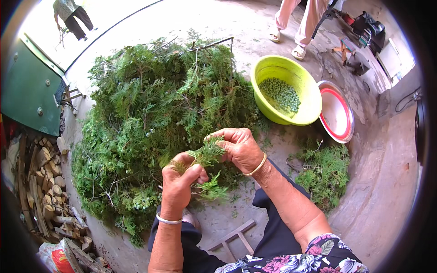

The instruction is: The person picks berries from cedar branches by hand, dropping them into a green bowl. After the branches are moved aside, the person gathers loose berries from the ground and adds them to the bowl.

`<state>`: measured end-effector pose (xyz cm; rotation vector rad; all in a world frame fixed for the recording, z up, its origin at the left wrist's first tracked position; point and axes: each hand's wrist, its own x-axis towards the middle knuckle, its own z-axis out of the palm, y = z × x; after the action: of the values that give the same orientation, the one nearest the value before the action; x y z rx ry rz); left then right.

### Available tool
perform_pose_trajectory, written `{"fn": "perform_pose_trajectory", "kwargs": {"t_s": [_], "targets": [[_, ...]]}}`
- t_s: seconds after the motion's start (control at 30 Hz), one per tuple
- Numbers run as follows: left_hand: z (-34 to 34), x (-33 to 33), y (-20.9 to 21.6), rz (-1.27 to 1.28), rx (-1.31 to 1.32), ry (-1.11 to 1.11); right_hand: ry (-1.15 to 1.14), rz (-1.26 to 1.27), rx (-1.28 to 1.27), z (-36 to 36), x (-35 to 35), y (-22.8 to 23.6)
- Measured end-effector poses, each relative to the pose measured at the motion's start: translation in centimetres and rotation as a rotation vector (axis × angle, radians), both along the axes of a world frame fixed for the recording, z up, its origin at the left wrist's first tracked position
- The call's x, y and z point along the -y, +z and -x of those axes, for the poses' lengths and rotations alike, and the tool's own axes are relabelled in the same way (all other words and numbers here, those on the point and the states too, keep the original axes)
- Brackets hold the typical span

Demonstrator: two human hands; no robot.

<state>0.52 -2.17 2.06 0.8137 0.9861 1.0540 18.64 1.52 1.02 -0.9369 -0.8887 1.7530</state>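
Between my two hands is a small green sprig of flat, scaly evergreen leaves (pixel 208 154). My left hand (pixel 183 175) is closed round its lower part, thumb pressed on the fingers. My right hand (pixel 241 148) pinches the sprig's upper side with thumb and fingers. Beyond them lies a large heap of cut evergreen branches (pixel 136 104), some bearing small pale green cones. Right of the heap, a yellow-green plastic basin (pixel 298 75) holds a layer of small round green cones (pixel 280 93).
A white basin with a red band (pixel 336 113) leans beside the yellow one. A smaller branch pile (pixel 323 173) lies at my right. Split firewood (pixel 52 182) is stacked at left, below a green door (pixel 29 86). Another person's legs (pixel 296 22) stand at the back.
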Motion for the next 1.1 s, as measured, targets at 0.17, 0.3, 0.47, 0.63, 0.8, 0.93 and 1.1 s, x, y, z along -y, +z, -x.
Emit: {"fn": "perform_pose_trajectory", "kwargs": {"t_s": [0.17, 0.3, 0.47, 0.63, 0.8, 0.93, 1.1], "targets": [[-0.1, 0.2, -0.2, -0.133, -0.318, 0.031, 0.006, -0.058, 0.181, 0.4, 0.2, -0.1], [-0.1, -0.1, -0.8, 0.090, 0.135, 0.141, 0.036, -0.068, 0.164, 0.7, 0.2, -0.3], [0.6, -0.3, -1.3, 0.314, 0.343, 0.203, 0.127, -0.052, 0.134, 1.5, 0.7, -0.1], [0.6, -0.2, -1.9, 0.306, 0.367, 0.164, 0.132, -0.134, 0.097, 2.3, 1.4, -0.1], [0.6, 0.0, -3.0, 0.465, 0.521, 0.105, 0.111, -0.191, 0.253, 2.5, 1.6, 0.2], [0.2, 0.2, -4.0, 0.551, 0.767, 0.053, 0.108, -0.160, 0.219, 2.6, 1.7, 0.1], [0.1, 0.3, -4.2, 0.492, 0.820, -0.047, 0.168, -0.082, 0.112, 2.0, 1.4, 0.7]]}}
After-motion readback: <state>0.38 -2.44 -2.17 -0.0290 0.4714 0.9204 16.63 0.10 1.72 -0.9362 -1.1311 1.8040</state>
